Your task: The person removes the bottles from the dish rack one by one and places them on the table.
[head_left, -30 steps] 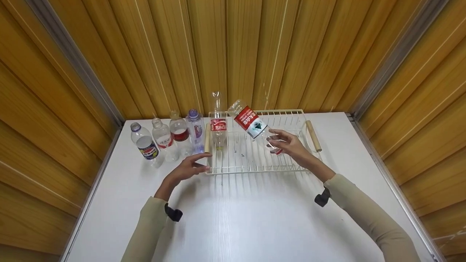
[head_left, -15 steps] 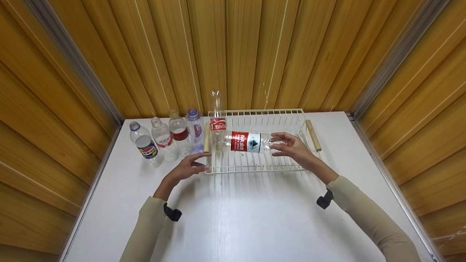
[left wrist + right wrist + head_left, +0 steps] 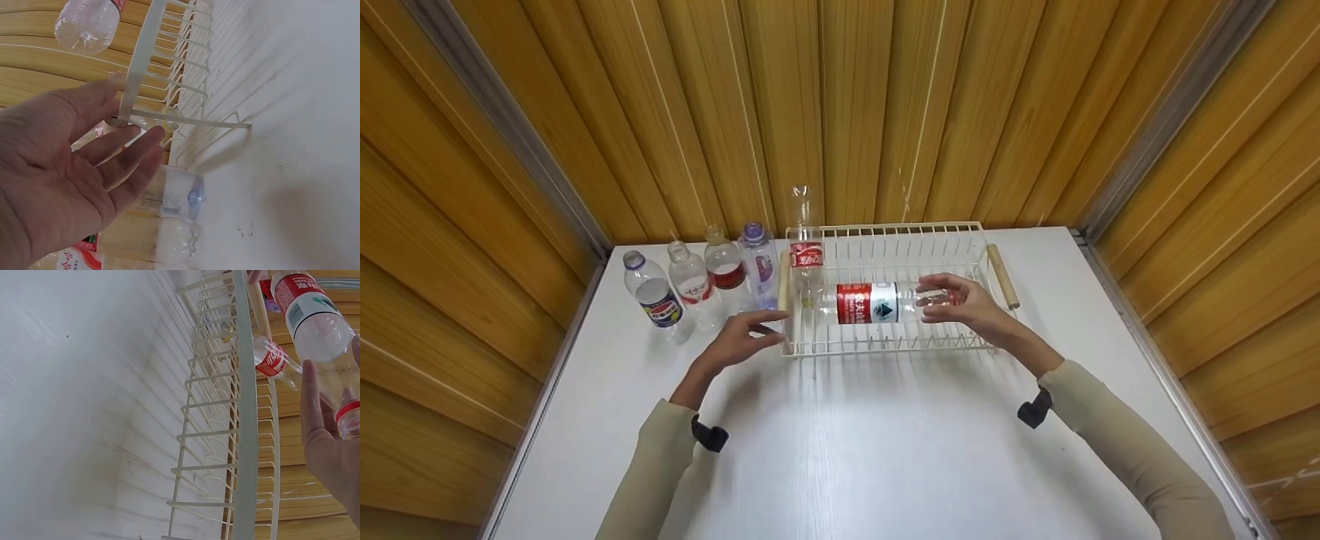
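My right hand [image 3: 979,311] holds a clear plastic bottle [image 3: 855,304] by its neck end. The bottle lies level over the white wire rack [image 3: 900,226], its base toward the left. Its label is red and white, and a red ring [image 3: 349,409] shows at the neck in the right wrist view. At the rack's front left corner, my left hand [image 3: 735,341] has its thumb and fingertips by the wooden handle [image 3: 784,281], the fingers loosely extended in the left wrist view. A red-labelled cola bottle [image 3: 807,255] stands in the rack's left end, a yellow part at its lower end.
Left of the rack several empty bottles stand in a row, among them a purple-capped one [image 3: 759,262] and one with a blue label [image 3: 660,300]. A second wooden handle [image 3: 1003,276] is at the rack's right. Wood-patterned panels [image 3: 847,112] enclose the white table [image 3: 870,435].
The held bottle has swung from a slant, base up, to level and has come lower over the rack. My right hand turned with it. The left hand has barely shifted.
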The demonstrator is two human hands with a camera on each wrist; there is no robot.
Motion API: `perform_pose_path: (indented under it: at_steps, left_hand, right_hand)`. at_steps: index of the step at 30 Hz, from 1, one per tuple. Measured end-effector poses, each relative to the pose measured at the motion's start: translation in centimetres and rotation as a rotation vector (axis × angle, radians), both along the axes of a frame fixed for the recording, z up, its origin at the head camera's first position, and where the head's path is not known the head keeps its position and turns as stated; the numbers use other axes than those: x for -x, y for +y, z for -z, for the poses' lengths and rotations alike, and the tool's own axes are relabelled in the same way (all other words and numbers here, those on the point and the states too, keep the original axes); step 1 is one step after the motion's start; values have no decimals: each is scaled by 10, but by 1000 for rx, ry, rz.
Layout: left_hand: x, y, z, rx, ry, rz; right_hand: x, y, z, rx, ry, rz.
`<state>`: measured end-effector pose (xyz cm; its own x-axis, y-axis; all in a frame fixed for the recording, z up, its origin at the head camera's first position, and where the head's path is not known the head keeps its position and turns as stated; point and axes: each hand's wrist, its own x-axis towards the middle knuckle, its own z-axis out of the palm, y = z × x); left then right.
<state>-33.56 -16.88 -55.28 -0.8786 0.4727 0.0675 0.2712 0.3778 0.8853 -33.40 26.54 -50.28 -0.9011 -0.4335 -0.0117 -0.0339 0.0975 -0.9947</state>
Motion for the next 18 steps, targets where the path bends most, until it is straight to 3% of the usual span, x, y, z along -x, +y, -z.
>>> perform_pose_path:
  at_steps: [5, 8, 13, 15, 18]
  left_hand:
    - [-2, 2, -19, 34, 74, -129]
    - [-7, 6, -35, 35, 82, -135]
    - [-14, 20, -54, 57, 80, 41]
    - [-15, 25, -58, 72, 84, 121]
    - [-15, 32, -59, 81, 85, 192]
  right_hand:
    - [-4, 0, -1, -62, 21, 2]
    - [-5, -1, -3, -103, 46, -6]
    - [-8, -5, -4, -142, 73, -28]
    - [-9, -8, -6, -144, 75, -39]
    - [-11, -13, -9, -136, 84, -55]
